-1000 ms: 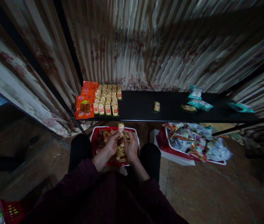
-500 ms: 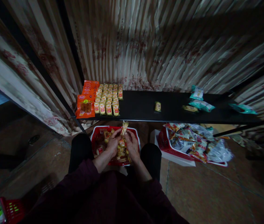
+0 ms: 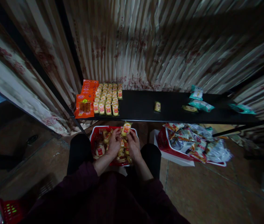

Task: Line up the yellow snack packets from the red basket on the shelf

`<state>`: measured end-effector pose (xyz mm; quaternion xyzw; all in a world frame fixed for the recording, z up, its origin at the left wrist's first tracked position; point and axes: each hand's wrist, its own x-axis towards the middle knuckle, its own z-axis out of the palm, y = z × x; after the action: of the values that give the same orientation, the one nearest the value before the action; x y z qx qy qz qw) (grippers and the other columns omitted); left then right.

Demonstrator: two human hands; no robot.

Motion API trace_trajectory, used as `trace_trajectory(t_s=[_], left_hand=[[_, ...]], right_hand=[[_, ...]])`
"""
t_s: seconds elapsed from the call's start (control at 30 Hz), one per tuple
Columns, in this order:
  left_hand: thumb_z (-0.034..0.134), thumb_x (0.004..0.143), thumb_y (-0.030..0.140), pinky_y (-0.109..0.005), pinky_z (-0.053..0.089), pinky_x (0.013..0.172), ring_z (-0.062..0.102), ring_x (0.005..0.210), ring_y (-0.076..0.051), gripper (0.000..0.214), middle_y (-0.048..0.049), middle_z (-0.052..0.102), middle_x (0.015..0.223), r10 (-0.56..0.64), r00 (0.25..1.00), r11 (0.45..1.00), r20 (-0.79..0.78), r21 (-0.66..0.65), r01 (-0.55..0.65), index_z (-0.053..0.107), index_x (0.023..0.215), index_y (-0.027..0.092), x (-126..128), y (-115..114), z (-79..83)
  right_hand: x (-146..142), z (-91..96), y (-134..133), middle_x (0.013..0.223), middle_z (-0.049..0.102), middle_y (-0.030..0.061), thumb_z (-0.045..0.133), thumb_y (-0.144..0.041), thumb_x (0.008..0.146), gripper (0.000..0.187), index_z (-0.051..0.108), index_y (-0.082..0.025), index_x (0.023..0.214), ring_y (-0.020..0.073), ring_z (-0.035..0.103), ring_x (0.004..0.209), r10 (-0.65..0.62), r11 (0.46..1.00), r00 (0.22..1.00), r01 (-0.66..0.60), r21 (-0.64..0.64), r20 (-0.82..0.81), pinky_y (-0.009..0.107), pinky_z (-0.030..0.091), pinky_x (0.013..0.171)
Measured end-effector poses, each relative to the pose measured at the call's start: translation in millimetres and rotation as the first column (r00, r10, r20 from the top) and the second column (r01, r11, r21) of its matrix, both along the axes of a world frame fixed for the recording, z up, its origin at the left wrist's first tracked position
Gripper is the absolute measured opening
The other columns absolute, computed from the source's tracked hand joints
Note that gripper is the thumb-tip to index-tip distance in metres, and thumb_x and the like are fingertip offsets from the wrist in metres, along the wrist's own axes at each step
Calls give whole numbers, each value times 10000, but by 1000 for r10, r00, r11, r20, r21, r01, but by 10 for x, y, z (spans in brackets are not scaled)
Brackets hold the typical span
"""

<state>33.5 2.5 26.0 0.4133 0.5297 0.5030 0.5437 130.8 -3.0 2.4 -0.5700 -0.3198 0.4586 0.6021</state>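
Observation:
Between my fingertips is a small yellow wrapped snack cake, its red and white label facing up. My left hand pinches it from the left, and my right hand grips its lower right side. Both hands are over a red basket with a white rim, which holds many similar wrapped cakes. Rows of the same yellow cakes stand on the black shelf just beyond, beside orange snack packets at the shelf's left end.
On the shelf lie a lone yellow cake and several teal packets further right. A second red basket full of bagged snacks stands at the right. Another red basket sits at lower left. Pleated curtain hangs behind the shelf.
The cake in my hands has turned from edge-on to label-up and sits slightly further right. My fingers have shifted around it. The shelf goods have stayed as they were.

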Motion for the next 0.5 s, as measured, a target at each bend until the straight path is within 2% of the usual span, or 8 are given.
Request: trace_trajectory(t_s=[0.13, 0.27, 0.4, 0.5], left_hand=[[458, 779, 35, -386, 434, 1023, 610, 1094, -177, 391, -90, 675, 1160, -52, 996, 999, -72, 2, 52, 652, 1091, 169, 3, -1, 32], [482, 768, 52, -387, 419, 1042, 600, 1114, -185, 398, -77, 673, 1179, -40, 983, 997, -181, 51, 50, 669, 1094, 182, 27, -23, 67], [481, 756, 64, -391, 416, 1047, 605, 1101, -186, 369, -75, 686, 1138, -22, 980, 994, -199, 104, 43, 698, 1028, 186, 78, -1, 36], [469, 752, 67, -392, 427, 1034, 614, 1082, -187, 385, -78, 687, 1134, -20, 982, 992, -190, 117, 42, 697, 1038, 188, 115, 49, 4]], right_hand=[[24, -18, 30, 1102, 682, 49, 645, -408, 732, 432, 633, -221, 1122, 209, 641, 949, -29, 999, 994, 26, -33, -101, 324, 507, 832], [75, 1, 48, 1157, 667, 50, 638, -419, 756, 428, 642, -223, 1137, 212, 616, 1042, 8, 999, 1000, -8, -31, -20, 327, 475, 916], [146, 4, 81, 1172, 668, 59, 628, -445, 775, 471, 623, -219, 1189, 212, 626, 1030, 55, 998, 998, -54, -28, 22, 332, 479, 912], [182, -16, 124, 1201, 659, 72, 629, -460, 775, 512, 610, -203, 1217, 223, 617, 1064, 42, 999, 999, -41, -28, 35, 336, 481, 912]])
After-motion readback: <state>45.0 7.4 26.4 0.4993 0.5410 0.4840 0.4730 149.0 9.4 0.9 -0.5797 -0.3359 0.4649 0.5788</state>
